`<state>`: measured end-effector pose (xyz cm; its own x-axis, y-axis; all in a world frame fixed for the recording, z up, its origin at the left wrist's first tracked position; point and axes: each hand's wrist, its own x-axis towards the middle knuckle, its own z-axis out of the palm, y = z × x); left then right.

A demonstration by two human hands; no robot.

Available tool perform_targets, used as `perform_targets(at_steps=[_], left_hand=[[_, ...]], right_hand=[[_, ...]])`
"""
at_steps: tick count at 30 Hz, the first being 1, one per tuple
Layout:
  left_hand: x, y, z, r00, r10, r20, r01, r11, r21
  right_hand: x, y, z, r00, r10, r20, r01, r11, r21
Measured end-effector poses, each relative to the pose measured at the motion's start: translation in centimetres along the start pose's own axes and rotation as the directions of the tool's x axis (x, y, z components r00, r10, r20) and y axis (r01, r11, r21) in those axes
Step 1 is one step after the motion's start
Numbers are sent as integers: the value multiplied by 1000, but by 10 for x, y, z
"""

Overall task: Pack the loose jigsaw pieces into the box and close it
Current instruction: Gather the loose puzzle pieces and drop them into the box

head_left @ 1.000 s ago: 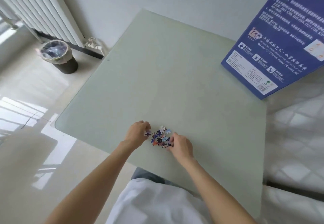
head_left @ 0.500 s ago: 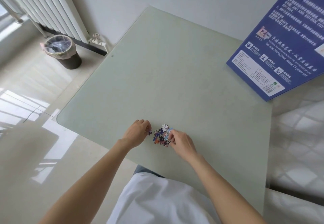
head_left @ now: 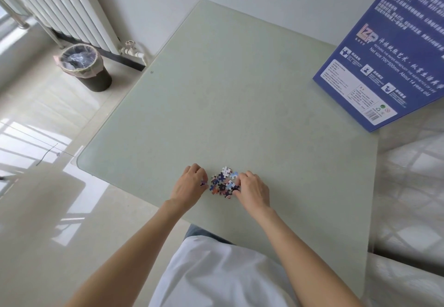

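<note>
My left hand [head_left: 189,185] pinches one piece [head_left: 204,183]. Right hand [head_left: 252,190], fingers curled, grips the pile [head_left: 223,184] between them. Box [head_left: 394,52] sits well apart.

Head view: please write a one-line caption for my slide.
Both hands, left hand and right hand, gather jigsaw pieces on a table.

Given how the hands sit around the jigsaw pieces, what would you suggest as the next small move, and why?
Probably scoop the pile of pieces together: left hand and right hand already flank it, while the blue box stands far off at the table's right corner.
</note>
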<state>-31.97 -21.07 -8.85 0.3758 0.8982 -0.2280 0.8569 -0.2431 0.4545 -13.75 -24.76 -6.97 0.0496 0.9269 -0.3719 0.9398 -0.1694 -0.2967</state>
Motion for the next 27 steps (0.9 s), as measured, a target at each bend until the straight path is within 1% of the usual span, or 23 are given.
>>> perform_targets(at_steps=[3,6,8,9,11,12,13,14,16,19,21,24,26,27], left_hand=[[0,1,-1,1000,-4,17,4,1000,-11],[-1,0,-4,999,-17,42,20,998,-64],[-2,3,-4,998,-36,54,44,987,-157],[-3,6,-4,996,-51,77,67,970,-235],[-3,13,-2,988,-64,140,115,911,-395],[-2,16,-1,986,-68,152,129,891,-436],[-1,18,1,987,-71,146,129,889,-440],[0,19,2,990,-69,125,115,906,-406],[2,18,4,995,-66,74,84,957,-277],[1,17,6,998,-50,31,54,987,-153],[-1,18,8,999,-30,31,33,993,-115],[-1,21,10,998,-31,45,36,994,-103],[0,24,9,998,-31,50,36,994,-102],[1,24,9,998,-31,56,36,995,-93]], right_hand=[[1,2,1,1000,-2,26,1,1000,22],[0,1,2,999,-8,32,6,997,72],[1,1,2,999,-5,36,0,993,116],[1,1,1,999,-2,43,-4,991,133],[3,3,0,998,-4,64,-6,986,169],[3,4,1,997,-12,74,-2,983,184],[3,5,1,996,-23,83,7,981,194],[4,6,1,995,-37,89,18,980,197],[5,7,1,992,-70,100,51,982,180],[8,5,2,988,-113,103,99,987,128],[8,3,6,990,-120,77,109,986,127],[9,-1,10,993,-113,-44,118,983,140],[13,-1,8,984,-142,-104,153,982,107],[17,-1,7,981,-165,-104,176,980,97]])
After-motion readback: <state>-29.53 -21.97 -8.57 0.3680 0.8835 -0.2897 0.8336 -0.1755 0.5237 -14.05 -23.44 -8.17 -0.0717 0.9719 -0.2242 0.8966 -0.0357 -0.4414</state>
